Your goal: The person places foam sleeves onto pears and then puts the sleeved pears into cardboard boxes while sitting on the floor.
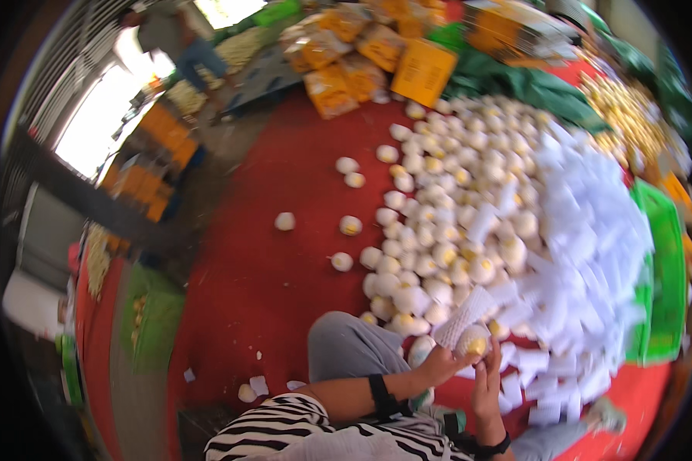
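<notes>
A round yellow fruit (473,344) in a white foam net sleeve sits between my two hands. My left hand (441,367) has its fingers at the fruit's near left side. A flattened foam net sleeve (464,317) sticks up beside the fruit, just above the left fingers; whether that hand grips it I cannot tell. With fingers raised, my right hand (486,377) touches the fruit's right side. Beyond my hands spreads a large heap of foam-wrapped yellow fruits (444,230). A pile of loose white foam sleeves (588,248) lies to its right.
Several wrapped fruits (350,225) lie apart on the red floor covering (254,288). A green plastic crate (663,276) stands at right. Orange cartons (424,72) and unwrapped yellow fruits (623,109) are at the back. A person (176,46) stands far left.
</notes>
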A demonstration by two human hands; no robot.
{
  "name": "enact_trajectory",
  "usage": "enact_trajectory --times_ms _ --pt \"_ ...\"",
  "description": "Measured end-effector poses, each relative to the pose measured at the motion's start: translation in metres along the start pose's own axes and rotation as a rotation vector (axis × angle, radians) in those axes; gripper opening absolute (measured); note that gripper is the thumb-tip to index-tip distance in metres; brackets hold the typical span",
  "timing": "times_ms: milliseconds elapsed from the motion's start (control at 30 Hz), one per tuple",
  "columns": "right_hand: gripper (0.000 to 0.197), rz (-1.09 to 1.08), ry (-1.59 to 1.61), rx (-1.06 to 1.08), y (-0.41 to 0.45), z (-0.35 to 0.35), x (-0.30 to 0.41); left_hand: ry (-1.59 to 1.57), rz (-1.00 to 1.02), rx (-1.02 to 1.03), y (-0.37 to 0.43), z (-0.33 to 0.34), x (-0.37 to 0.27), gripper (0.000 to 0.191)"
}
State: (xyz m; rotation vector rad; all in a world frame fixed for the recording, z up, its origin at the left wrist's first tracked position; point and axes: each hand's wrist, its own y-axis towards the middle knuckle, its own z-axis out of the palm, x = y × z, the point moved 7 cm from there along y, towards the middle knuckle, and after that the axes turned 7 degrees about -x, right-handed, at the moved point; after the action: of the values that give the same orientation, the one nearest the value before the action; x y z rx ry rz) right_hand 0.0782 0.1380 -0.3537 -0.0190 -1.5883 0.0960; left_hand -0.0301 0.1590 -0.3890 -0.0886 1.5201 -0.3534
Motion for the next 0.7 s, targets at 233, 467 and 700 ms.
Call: enact_trajectory --times_ms 233,467,700 --pt "0.027 0.081 -0.094 -0.576 -0.026 -0.050 -0.006 0.307 0.445 -0.050 -0.025 0.049 -0.049 0.047" --pt "0.017 0.062 0.266 -0.565 -0.029 -0.069 0.006 -0.235 0.192 0.116 -0.024 0.059 -0.030 0.046" --pt "0.020 0.239 0.773 -0.411 -0.028 -0.050 0.006 -0.951 -0.236 0.357 -0.022 0.060 -0.012 0.057"
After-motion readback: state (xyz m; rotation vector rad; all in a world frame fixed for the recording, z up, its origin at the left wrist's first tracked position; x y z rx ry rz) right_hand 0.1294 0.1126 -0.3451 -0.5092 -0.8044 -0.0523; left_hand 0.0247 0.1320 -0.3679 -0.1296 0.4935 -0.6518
